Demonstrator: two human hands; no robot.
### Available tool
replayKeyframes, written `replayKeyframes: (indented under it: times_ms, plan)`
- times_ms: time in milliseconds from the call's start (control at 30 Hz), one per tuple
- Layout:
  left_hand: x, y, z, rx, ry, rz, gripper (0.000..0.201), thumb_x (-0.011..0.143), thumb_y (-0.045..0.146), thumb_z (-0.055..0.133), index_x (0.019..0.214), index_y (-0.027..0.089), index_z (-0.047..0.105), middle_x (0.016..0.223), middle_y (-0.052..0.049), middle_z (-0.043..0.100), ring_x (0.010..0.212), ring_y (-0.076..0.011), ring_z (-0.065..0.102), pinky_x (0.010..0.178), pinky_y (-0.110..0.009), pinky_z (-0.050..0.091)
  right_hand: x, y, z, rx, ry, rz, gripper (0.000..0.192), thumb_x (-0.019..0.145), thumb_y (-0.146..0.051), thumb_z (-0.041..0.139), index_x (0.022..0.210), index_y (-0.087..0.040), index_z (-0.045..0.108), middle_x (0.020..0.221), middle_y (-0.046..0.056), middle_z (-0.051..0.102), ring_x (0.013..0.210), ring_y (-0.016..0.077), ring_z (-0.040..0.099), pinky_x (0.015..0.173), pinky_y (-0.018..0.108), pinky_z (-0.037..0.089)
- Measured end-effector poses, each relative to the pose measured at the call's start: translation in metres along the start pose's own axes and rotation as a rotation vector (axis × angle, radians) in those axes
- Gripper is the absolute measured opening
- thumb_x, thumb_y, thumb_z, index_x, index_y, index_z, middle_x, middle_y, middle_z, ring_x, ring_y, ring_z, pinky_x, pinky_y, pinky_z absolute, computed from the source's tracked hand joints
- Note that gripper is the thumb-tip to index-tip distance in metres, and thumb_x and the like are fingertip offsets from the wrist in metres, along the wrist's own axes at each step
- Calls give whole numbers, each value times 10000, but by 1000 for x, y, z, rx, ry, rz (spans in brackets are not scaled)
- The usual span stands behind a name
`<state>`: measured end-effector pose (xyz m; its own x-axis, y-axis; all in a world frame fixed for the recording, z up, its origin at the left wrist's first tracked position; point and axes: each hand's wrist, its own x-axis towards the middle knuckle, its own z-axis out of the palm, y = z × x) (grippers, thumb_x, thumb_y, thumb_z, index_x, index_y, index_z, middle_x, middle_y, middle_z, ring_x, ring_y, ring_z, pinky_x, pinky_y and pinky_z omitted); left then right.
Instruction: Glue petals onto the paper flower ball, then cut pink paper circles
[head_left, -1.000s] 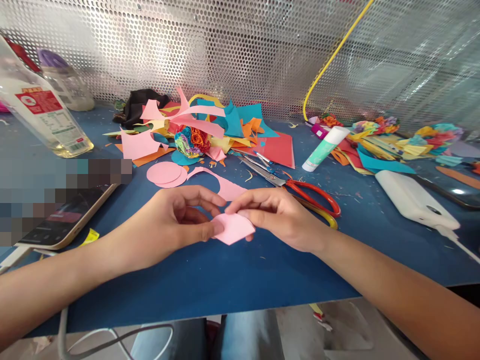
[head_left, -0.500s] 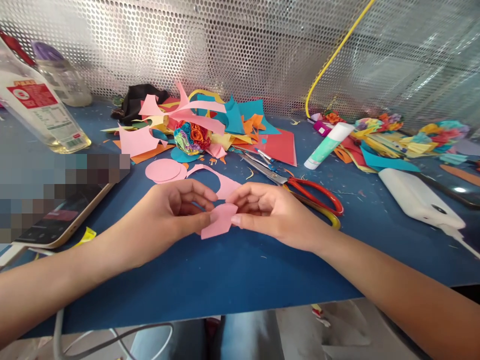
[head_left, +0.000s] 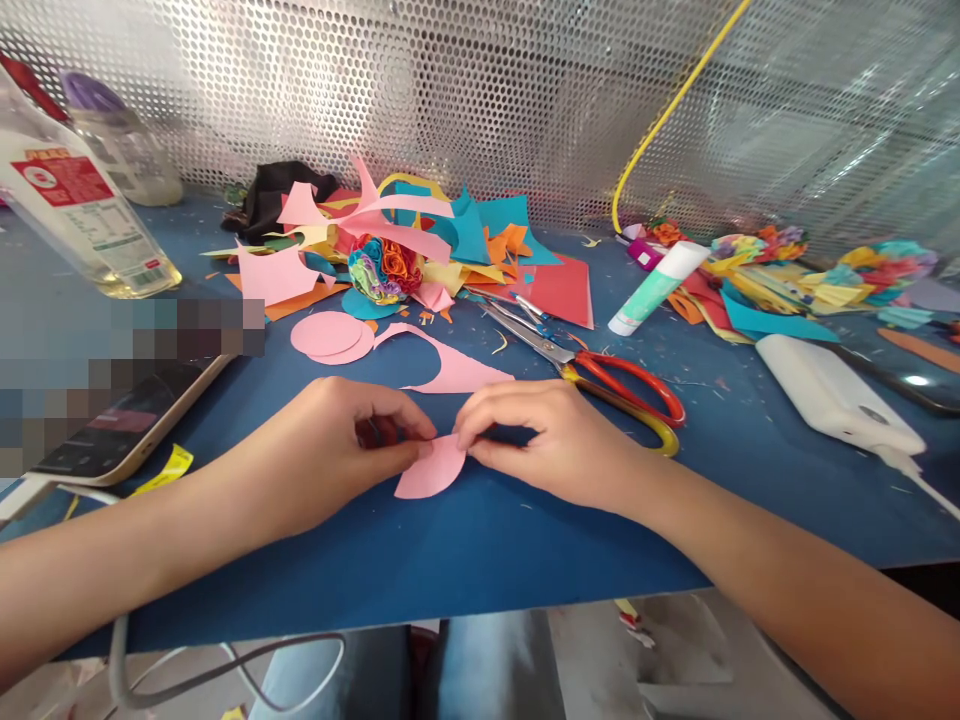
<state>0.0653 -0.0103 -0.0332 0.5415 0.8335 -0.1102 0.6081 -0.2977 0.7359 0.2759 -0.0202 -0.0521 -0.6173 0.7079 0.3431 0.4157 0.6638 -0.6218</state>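
- At the near middle of the blue table (head_left: 337, 570), between your two hands, we have the pink paper piece (head_left: 433, 472), fan-shaped, its curved edge facing down and right; whether it touches the surface, I can't tell.
- Your left hand (head_left: 360, 450) has it, thumb and forefinger pinching the upper left part.
- Your right hand (head_left: 532, 435) is on it too, thumb and fingertips closed at the upper right corner.
- Just beyond your knuckles lies a pink offcut (head_left: 472, 372) with a round bite out of it, and left of that, two overlapping pink discs (head_left: 328, 336).
- Over to the right, scissors (head_left: 551, 352) with red and yellow handles point away from you, and a green-and-white glue stick (head_left: 660, 290) slants past them.
- Farther back, what a heap: bright paper scraps (head_left: 465, 225) piled up, a many-coloured paper flower ball (head_left: 382, 270) at the front.
- Behind it all rises a perforated metal sheet (head_left: 465, 90), gleaming, a yellow cord (head_left: 675, 95) slanting across its right side.
- Out left, a clear bottle (head_left: 90, 215) with a red label, and nearer you a phone (head_left: 135, 415); out right, a white device (head_left: 832, 395) with a cable plugged in.
- Below the table's edge, your jeans (head_left: 495, 670) and a looped grey cable (head_left: 217, 675).
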Motion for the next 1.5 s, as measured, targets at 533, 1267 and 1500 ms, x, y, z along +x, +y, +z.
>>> replayKeyframes:
  times_ms: [533,1267,1500]
  plan:
    - [4,-1,10,210,23,33,125,765,300,581,708,212,648,708,35,595,567,-98,456,506,-211,333,3,-1,10,-138,-38,90,86,808,-128,604,819,-187,667,830,7,631,784,124,598,750,236,453]
    - [9,-12,-3,232,-100,305,215,819,285,573,659,212,698,715,2,594,606,-89,521,556,-202,382,-5,-6,8,-340,58,-16,163,762,-94,584,713,-199,698,678,-15,646,654,121,585,753,299,438]
    - [13,-8,4,254,-59,118,171,807,342,566,721,204,619,677,30,577,593,-108,490,504,-208,342,-1,-5,7,-171,17,126,63,789,-161,624,807,-202,668,825,-8,658,755,126,605,741,257,455]
